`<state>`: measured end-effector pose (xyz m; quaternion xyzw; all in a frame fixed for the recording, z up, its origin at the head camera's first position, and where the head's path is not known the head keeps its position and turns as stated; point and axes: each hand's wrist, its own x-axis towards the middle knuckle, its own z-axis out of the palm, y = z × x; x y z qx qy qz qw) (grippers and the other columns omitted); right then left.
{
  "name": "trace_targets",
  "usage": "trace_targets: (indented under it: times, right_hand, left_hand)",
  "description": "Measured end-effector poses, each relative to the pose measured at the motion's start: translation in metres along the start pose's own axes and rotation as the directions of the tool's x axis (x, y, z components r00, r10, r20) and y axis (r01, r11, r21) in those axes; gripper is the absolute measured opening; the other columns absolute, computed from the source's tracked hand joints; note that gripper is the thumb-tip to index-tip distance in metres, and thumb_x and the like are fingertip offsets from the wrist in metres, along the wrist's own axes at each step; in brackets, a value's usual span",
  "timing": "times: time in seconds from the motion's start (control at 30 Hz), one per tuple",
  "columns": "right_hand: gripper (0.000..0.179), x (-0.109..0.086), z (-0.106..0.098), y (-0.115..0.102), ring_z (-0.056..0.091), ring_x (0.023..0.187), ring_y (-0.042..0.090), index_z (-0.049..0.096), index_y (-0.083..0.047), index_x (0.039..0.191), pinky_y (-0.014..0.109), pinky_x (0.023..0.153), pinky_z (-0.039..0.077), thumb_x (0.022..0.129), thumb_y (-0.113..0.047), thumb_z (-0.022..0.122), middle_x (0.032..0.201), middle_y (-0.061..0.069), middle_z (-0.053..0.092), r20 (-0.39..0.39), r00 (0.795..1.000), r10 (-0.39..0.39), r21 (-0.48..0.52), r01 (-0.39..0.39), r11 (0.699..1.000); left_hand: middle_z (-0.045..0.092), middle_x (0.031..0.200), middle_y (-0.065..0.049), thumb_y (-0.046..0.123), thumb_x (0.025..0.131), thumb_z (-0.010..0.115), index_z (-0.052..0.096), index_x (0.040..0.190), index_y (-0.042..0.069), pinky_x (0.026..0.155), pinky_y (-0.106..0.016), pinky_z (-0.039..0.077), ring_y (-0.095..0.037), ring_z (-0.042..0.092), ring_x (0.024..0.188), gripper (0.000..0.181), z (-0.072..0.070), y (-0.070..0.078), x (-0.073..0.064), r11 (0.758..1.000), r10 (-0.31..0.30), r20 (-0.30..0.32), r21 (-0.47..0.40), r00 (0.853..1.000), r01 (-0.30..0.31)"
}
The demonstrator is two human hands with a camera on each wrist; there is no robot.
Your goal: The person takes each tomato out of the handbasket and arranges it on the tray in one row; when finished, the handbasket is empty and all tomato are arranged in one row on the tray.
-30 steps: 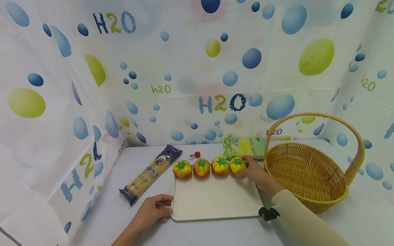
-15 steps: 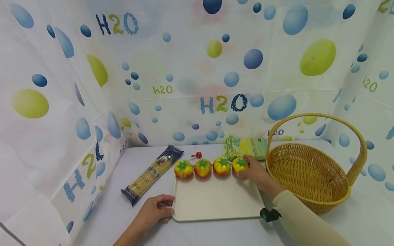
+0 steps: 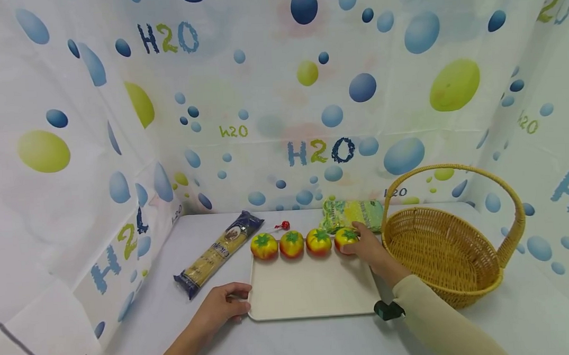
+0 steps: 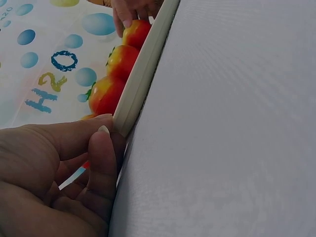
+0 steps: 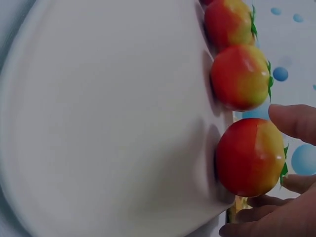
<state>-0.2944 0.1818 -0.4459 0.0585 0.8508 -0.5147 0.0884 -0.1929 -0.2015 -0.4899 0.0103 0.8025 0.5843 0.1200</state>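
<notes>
A row of several glossy yellow-red tomatoes (image 3: 291, 245) with green leafy tops lies along the far edge of a cream tray (image 3: 313, 292). At the row's right end, my right hand (image 3: 371, 248) is around the last tomato (image 5: 249, 158). The right wrist view shows its thumb extended close to that tomato, with the other fingers loosely spread behind it. My left hand (image 3: 223, 307) holds the tray's left edge, its thumb and forefinger at the rim in the left wrist view. Beyond these fingertips, the tray's side and part of the row show.
A wicker basket (image 3: 440, 255) with a tall handle stands right of the tray. Behind the tomatoes are a green-yellow packet (image 3: 353, 214) and a red lollipop (image 3: 285, 225). A pasta pack (image 3: 218, 254) lies slanted at the left. Patterned curtains enclose the table's back and sides.
The rightmost tomato has shifted slightly right, widening the gap to its neighbour, with my right hand staying around it. My left hand stays at the tray's edge.
</notes>
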Motion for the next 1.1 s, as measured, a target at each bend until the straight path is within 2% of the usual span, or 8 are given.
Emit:
trace_targets:
  times: [0.2, 0.37, 0.47, 0.6, 0.73, 0.9, 1.1]
  right_hand:
    - [0.087, -0.002, -0.001, -0.003, 0.033, 0.144, 0.043, 0.019, -0.01, 0.161, 0.061, 0.12, 0.025, 0.092, -0.012, 0.072, 0.163, 0.024, 0.023, -0.01, 1.0, 0.01, 0.019, -0.01, 1.0]
    - [0.083, -0.005, -0.004, -0.012, 0.026, 0.149, 0.043, 0.018, -0.011, 0.162, 0.061, 0.121, 0.022, 0.096, -0.02, 0.066, 0.165, 0.024, 0.021, -0.01, 1.0, -0.008, 0.007, 0.008, 1.0]
    - [0.08, -0.012, -0.003, -0.019, 0.023, 0.151, 0.043, 0.018, -0.012, 0.162, 0.061, 0.121, 0.02, 0.097, -0.021, 0.064, 0.166, 0.023, 0.019, -0.003, 0.999, -0.043, -0.005, 0.043, 0.999]
    - [0.08, -0.024, 0.0, -0.031, 0.019, 0.152, 0.043, 0.018, -0.014, 0.163, 0.062, 0.121, 0.019, 0.098, -0.022, 0.064, 0.167, 0.02, 0.018, 0.012, 0.992, -0.127, -0.01, 0.127, 0.992]
    - [0.079, -0.033, 0.002, -0.043, 0.019, 0.153, 0.042, 0.019, -0.018, 0.163, 0.064, 0.12, 0.019, 0.098, -0.024, 0.064, 0.169, 0.015, 0.017, 0.015, 0.986, -0.167, -0.012, 0.167, 0.986]
    - [0.077, -0.04, -0.003, -0.05, 0.02, 0.152, 0.042, 0.021, -0.015, 0.163, 0.063, 0.121, 0.02, 0.098, -0.021, 0.062, 0.168, 0.016, 0.019, -0.014, 0.979, -0.204, -0.009, 0.203, 0.979]
    - [0.074, -0.045, -0.012, -0.053, 0.025, 0.151, 0.039, 0.024, -0.016, 0.162, 0.06, 0.12, 0.025, 0.098, -0.019, 0.062, 0.167, 0.014, 0.023, -0.054, 0.965, -0.259, 0.041, 0.261, 0.965]
  left_hand:
    - [0.066, 0.107, -0.011, 0.002, 0.082, 0.08, 0.067, 0.126, -0.004, 0.062, -0.029, 0.057, -0.018, 0.061, 0.078, 0.046, -0.001, 0.001, -0.001, 1.0, -0.002, 0.001, 0.002, 1.0, 0.002]
    - [0.065, 0.108, -0.011, 0.003, 0.082, 0.08, 0.067, 0.125, -0.003, 0.063, -0.028, 0.057, -0.018, 0.061, 0.078, 0.046, -0.003, 0.005, 0.001, 1.0, -0.001, -0.005, 0.006, 1.0, 0.001]
    - [0.065, 0.107, -0.011, 0.002, 0.082, 0.08, 0.067, 0.125, -0.003, 0.064, -0.029, 0.057, -0.018, 0.061, 0.08, 0.046, -0.004, 0.005, -0.001, 1.0, -0.008, 0.0, 0.008, 1.0, 0.008]
    - [0.065, 0.107, -0.011, 0.002, 0.081, 0.08, 0.067, 0.126, -0.004, 0.064, -0.029, 0.058, -0.018, 0.062, 0.08, 0.047, -0.004, 0.005, -0.002, 1.0, -0.013, 0.004, 0.0, 1.0, 0.013]
    - [0.065, 0.107, -0.01, 0.001, 0.081, 0.08, 0.067, 0.125, -0.004, 0.064, -0.029, 0.058, -0.017, 0.061, 0.08, 0.047, -0.004, 0.005, -0.002, 1.0, -0.017, 0.0, -0.01, 1.0, 0.017]
    - [0.065, 0.107, -0.011, 0.001, 0.082, 0.08, 0.066, 0.126, -0.005, 0.064, -0.029, 0.058, -0.017, 0.062, 0.079, 0.047, -0.005, 0.006, -0.001, 1.0, -0.01, 0.017, -0.02, 1.0, 0.01]
    - [0.066, 0.107, -0.011, 0.001, 0.083, 0.079, 0.064, 0.127, -0.007, 0.064, -0.029, 0.058, -0.016, 0.061, 0.079, 0.046, -0.005, 0.009, 0.0, 1.0, 0.017, 0.039, -0.024, 0.999, -0.016]
